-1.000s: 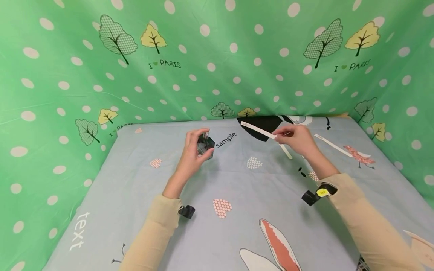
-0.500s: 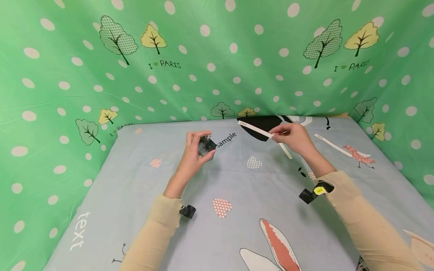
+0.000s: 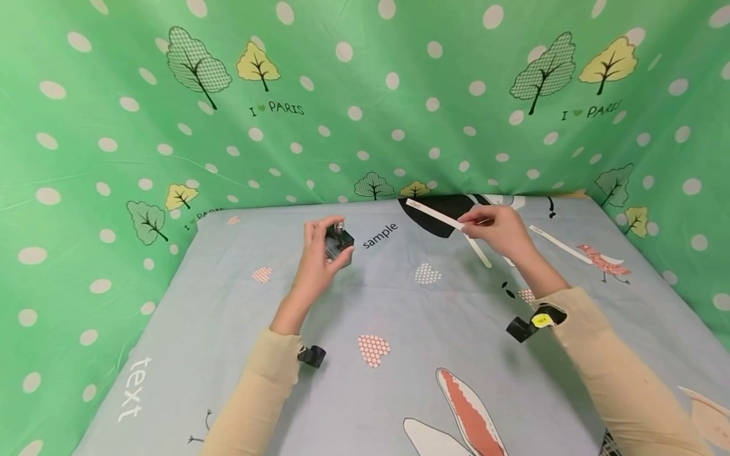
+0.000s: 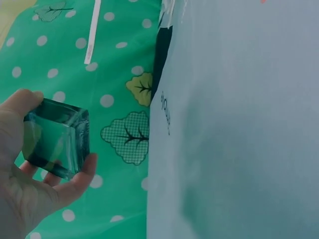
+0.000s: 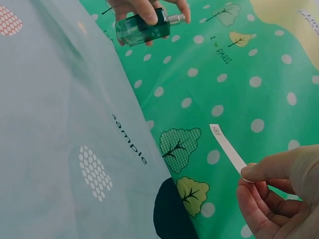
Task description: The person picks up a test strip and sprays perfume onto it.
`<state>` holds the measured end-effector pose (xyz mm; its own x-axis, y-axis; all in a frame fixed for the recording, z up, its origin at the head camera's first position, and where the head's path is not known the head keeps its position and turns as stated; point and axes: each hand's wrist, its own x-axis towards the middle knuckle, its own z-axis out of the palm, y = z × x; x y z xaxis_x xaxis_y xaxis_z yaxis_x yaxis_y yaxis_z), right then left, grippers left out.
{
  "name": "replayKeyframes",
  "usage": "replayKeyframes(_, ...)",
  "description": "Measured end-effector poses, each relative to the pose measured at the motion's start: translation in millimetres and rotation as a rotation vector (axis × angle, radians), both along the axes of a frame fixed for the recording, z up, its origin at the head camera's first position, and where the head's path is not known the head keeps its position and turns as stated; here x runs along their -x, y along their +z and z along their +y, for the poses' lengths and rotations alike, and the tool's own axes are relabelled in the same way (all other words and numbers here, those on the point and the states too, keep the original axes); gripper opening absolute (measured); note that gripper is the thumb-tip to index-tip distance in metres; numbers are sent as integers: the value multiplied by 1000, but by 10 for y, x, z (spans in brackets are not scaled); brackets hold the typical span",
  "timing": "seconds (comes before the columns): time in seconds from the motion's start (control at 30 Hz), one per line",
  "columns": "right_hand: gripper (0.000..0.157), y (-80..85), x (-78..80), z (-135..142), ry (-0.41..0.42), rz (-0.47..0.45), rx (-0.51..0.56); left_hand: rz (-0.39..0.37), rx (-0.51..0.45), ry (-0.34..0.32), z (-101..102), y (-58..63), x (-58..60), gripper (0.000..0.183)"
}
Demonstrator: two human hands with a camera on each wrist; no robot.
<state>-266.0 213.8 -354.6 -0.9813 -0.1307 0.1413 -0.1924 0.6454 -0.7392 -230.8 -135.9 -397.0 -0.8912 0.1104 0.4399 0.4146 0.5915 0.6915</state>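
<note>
My left hand grips a dark, clear glass perfume bottle above the table, with the thumb along one side. In the right wrist view a fingertip lies at the end of the silver spray nozzle of the bottle. Between thumb and fingers, my right hand pinches one end of a white paper test strip. The strip's free end carries small print and points left toward the bottle, with a gap between them. In the left wrist view the bottle's square base faces the camera.
Another white strip lies on the blue-grey tablecloth at the right. A further strip lies under my right hand, partly hidden. A green dotted curtain closes off the back and sides.
My left hand and the bottle moved a little right and the bottle tilted, then shifted back left. The right hand with its strip moved slightly left, then back right.
</note>
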Motion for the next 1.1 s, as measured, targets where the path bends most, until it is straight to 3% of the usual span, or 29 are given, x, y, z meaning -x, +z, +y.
replayKeyframes(0.57,26,-77,-25,303,-43,-24,2,69,-4,-17,-40,48,-11,58)
replayKeyframes(0.83,29,-116,-65,496,-56,-22,27,73,6,-16,-56,29,-1,58)
replayKeyframes(1.1,33,-168,-97,692,-77,-75,22,62,0,-19,-72,27,-5,58)
